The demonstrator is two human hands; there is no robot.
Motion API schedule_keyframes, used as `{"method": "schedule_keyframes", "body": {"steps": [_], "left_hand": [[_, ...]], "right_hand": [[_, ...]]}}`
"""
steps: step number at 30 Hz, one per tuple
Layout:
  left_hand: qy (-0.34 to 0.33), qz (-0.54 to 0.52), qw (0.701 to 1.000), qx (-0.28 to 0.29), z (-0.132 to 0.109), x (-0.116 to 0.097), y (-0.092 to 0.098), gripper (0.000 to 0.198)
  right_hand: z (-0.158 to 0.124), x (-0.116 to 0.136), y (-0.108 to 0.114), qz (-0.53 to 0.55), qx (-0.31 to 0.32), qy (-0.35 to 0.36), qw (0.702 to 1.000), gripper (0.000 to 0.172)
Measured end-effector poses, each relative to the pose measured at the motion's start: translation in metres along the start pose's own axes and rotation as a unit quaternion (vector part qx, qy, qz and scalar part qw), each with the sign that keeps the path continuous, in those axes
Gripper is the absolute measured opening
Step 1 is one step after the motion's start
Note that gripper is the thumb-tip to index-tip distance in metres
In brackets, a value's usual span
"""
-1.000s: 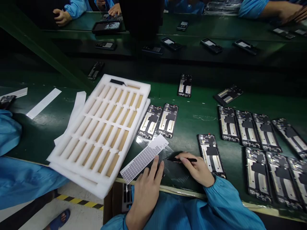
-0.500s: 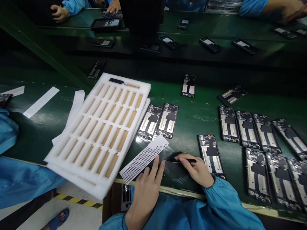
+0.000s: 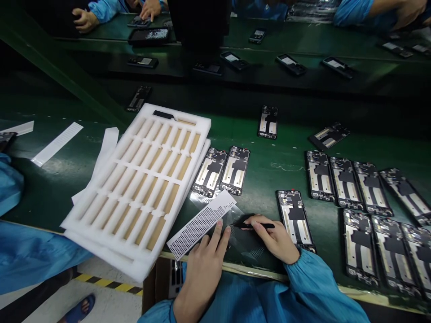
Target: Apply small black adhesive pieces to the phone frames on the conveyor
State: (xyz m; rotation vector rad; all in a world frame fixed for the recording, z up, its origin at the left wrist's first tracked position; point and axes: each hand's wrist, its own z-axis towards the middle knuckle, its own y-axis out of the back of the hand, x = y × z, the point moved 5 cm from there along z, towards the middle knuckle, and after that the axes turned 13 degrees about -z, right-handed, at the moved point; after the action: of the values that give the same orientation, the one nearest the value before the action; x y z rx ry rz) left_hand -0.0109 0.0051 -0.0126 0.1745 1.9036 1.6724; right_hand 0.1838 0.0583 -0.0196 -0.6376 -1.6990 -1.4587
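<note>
Right hand (image 3: 276,238) pinches what looks like black tweezers (image 3: 259,226) near phone frame (image 3: 295,220), left hand (image 3: 202,274) open, fingers (image 3: 215,240) resting on perforated white sheet (image 3: 198,228)

Bright overhead light, soft shadows. Glare on the phone frame (image 3: 291,224) beside the fingers (image 3: 266,229); far counter (image 3: 303,42) dim; edges bowed, no real blur.

A green workbench (image 3: 256,172) carries 12 black phone frames (image 3: 319,175), spread from 12 to 3 o'clock. At 11 o'clock, 2 stacked white foam trays (image 3: 202,123) overhang its near edge, with white paper strips (image 3: 57,143) lying just beside them at 10 o'clock.
</note>
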Motion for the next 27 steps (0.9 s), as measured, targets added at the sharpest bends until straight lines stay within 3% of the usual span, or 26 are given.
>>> {"method": "schedule_keyframes", "body": {"steps": [3,4,5,6,8,10,11,12,14,18,27], "left_hand": [[0.044,-0.144,0.987,-0.048,-0.001,0.004,0.007,0.051],[0.082,-0.237,0.965,-0.075,-0.002,0.007,0.011,0.047],[0.134,-0.347,0.923,-0.097,-0.004,0.010,0.015,0.042],[0.190,-0.465,0.859,-0.104,-0.005,0.012,0.016,0.037],[0.268,-0.676,0.682,-0.073,-0.006,0.006,0.015,0.031],[0.266,-0.808,0.525,-0.026,-0.002,-0.010,0.020,0.029],[0.251,-0.844,0.474,-0.012,0.001,-0.016,0.024,0.027],[0.237,-0.865,0.442,-0.006,0.003,-0.021,0.028,0.025],[0.223,-0.882,0.414,0.003,0.007,-0.027,0.033,0.020],[0.201,-0.893,0.401,0.020,0.008,-0.031,0.035,0.019],[0.177,-0.878,0.444,0.037,0.004,-0.033,0.035,0.023]], "right_hand": [[-0.002,0.001,0.002,0.007,-0.014,-0.011,1.000,0.036],[-0.004,0.003,0.004,0.012,-0.027,-0.024,0.999,0.037],[-0.008,0.005,0.007,0.020,-0.046,-0.039,0.998,0.038],[-0.013,0.008,0.012,0.034,-0.070,-0.051,0.996,0.039],[-0.024,0.019,0.020,0.077,-0.111,-0.056,0.989,0.038],[-0.033,0.035,0.026,0.105,-0.124,-0.036,0.986,0.032],[-0.035,0.043,0.028,0.109,-0.120,-0.022,0.987,0.029],[-0.036,0.050,0.029,0.105,-0.112,-0.011,0.988,0.027],[-0.036,0.060,0.030,0.094,-0.106,0.002,0.990,0.025],[-0.033,0.066,0.031,0.099,-0.103,0.017,0.990,0.025],[-0.034,0.066,0.033,0.118,-0.051,0.045,0.991,0.025]]}}
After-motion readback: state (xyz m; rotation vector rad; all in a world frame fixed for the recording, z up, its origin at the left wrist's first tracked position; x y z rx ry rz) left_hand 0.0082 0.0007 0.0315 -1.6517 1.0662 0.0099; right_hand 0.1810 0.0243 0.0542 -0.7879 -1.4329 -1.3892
